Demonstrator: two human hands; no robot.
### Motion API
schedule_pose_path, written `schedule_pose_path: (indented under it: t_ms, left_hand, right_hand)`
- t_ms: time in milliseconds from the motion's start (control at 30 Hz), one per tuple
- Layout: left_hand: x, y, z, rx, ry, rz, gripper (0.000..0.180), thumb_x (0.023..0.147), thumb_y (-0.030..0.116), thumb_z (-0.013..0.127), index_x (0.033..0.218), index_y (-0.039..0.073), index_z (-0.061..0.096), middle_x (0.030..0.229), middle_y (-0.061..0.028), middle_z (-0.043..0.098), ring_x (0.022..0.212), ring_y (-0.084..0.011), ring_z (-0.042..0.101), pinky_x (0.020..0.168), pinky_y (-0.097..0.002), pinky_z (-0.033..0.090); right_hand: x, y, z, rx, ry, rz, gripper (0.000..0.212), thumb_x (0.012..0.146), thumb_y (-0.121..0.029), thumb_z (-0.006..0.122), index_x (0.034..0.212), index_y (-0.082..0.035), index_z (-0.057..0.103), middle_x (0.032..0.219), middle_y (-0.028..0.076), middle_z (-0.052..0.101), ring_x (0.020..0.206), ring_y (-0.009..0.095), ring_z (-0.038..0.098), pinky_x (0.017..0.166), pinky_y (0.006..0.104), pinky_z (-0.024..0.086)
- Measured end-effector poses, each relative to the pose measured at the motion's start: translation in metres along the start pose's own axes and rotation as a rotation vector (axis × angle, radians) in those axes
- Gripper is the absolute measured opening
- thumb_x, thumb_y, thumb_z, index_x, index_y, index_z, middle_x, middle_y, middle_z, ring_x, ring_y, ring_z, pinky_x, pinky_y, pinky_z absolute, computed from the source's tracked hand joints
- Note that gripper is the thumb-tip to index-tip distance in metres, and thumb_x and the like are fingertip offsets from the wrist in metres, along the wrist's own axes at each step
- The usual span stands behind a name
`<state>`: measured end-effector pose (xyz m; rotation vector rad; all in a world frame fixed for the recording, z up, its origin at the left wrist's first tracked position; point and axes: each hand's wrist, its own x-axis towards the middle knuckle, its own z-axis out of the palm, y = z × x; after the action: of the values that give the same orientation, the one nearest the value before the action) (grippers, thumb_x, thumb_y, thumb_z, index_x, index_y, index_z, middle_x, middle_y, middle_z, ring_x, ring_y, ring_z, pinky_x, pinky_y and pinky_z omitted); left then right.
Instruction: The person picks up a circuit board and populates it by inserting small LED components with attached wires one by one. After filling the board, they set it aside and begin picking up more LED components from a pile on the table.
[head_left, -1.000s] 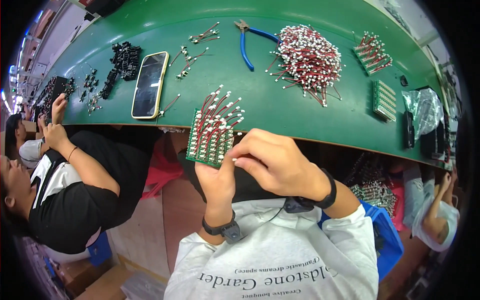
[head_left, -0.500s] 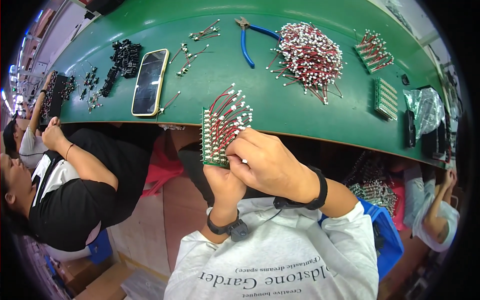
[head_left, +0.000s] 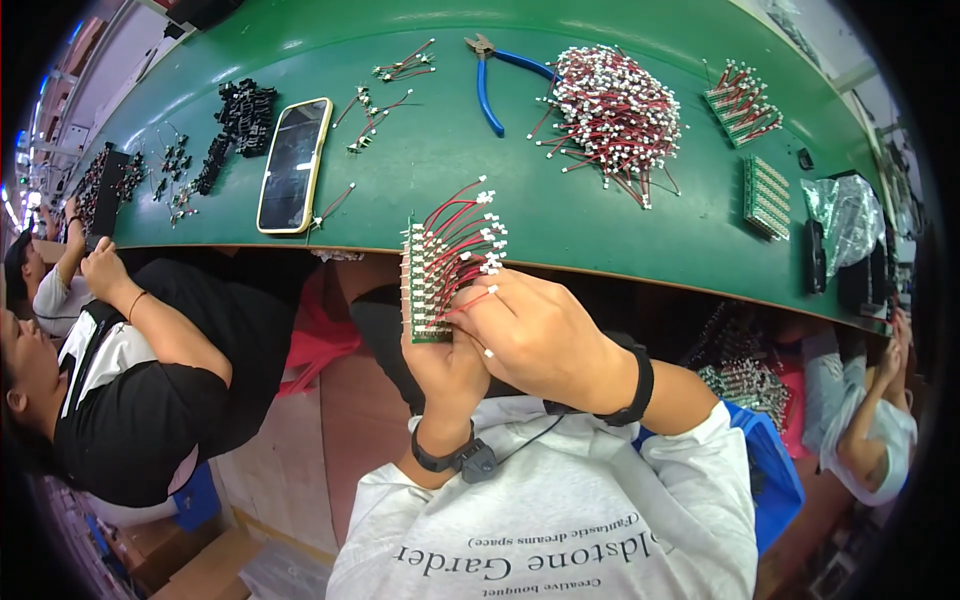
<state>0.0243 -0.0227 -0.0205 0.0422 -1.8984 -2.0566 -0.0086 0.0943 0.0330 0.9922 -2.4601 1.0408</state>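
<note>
Upright in front of my body is a green circuit board panel, with rows of small white sockets and several red wires with white plugs fanning out from its right side. My left hand is closed on its lower end. Over the panel's lower right, my right hand pinches a red wire with white plugs, its inner end close to the lower rows. Whether that end sits in a socket, I cannot tell. My right fingers partly cover the panel's lower right side.
On the green bench lie a large heap of red wires, blue-handled pliers, a phone, black connectors, a wired panel and a panel without wires. People sit at both sides. A blue bin is at my right.
My right hand has shifted slightly downward and now shows a red wire between its fingers at the lower rows. The panel has turned a little in my left hand.
</note>
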Motion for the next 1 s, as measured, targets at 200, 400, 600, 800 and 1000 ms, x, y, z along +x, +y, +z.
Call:
schedule_pose_path:
  t_ms: [200, 400, 600, 800, 1000]
  left_hand:
    - [0.000, -0.001, -0.001, -0.143, -0.053, -0.015, 0.033, 0.090, -0.007, 0.055, 0.123, -0.008, 0.055, 0.115, -0.0111, 0.065, 0.105, -0.0180, 0.062, 0.094, -0.0313, 0.048]
    - [0.006, 0.001, -0.012, -0.120, 0.046, -0.145, 0.046, 0.083, -0.016, 0.054, 0.128, -0.006, 0.051, 0.120, -0.0121, 0.061, 0.107, -0.0169, 0.061, 0.093, -0.0293, 0.049]
    - [0.013, 0.006, -0.004, -0.334, 0.071, -0.201, 0.039, 0.082, -0.014, 0.056, 0.121, -0.005, 0.057, 0.113, -0.0089, 0.064, 0.100, -0.0129, 0.062, 0.089, -0.0272, 0.049]
    - [0.016, 0.008, -0.008, -0.460, 0.072, -0.266, 0.055, 0.081, -0.020, 0.050, 0.133, -0.005, 0.046, 0.122, -0.0123, 0.060, 0.105, -0.0177, 0.062, 0.088, -0.0293, 0.051]
    - [0.015, 0.005, -0.008, -0.364, 0.093, -0.227, 0.048, 0.082, -0.016, 0.059, 0.127, -0.003, 0.052, 0.112, -0.0076, 0.063, 0.097, -0.0121, 0.062, 0.083, -0.0258, 0.050]
  right_hand:
    - [0.003, 0.012, 0.008, 0.174, 0.071, -0.001, 0.017, 0.073, -0.004, 0.074, 0.084, -0.002, 0.060, 0.078, 0.010, 0.063, 0.070, 0.027, 0.063, 0.062, 0.0367, 0.052]
    - [0.012, 0.088, -0.042, -0.066, 0.186, 0.190, 0.012, 0.076, -0.009, 0.076, 0.085, -0.006, 0.069, 0.075, 0.009, 0.063, 0.068, 0.029, 0.061, 0.061, 0.0374, 0.049]
    - [0.008, 0.116, -0.034, -0.557, 0.128, 0.255, 0.009, 0.074, -0.008, 0.075, 0.081, -0.013, 0.071, 0.086, 0.004, 0.059, 0.084, 0.023, 0.058, 0.067, 0.0366, 0.048]
    - [0.017, 0.109, -0.043, -0.317, 0.253, 0.110, 0.012, 0.076, 0.000, 0.071, 0.086, -0.004, 0.065, 0.086, 0.007, 0.060, 0.082, 0.025, 0.059, 0.067, 0.0337, 0.047]
    - [0.012, 0.032, -0.048, 0.380, 0.139, 0.084, 0.018, 0.075, 0.010, 0.067, 0.089, -0.001, 0.066, 0.087, 0.011, 0.065, 0.074, 0.024, 0.063, 0.066, 0.0331, 0.051]
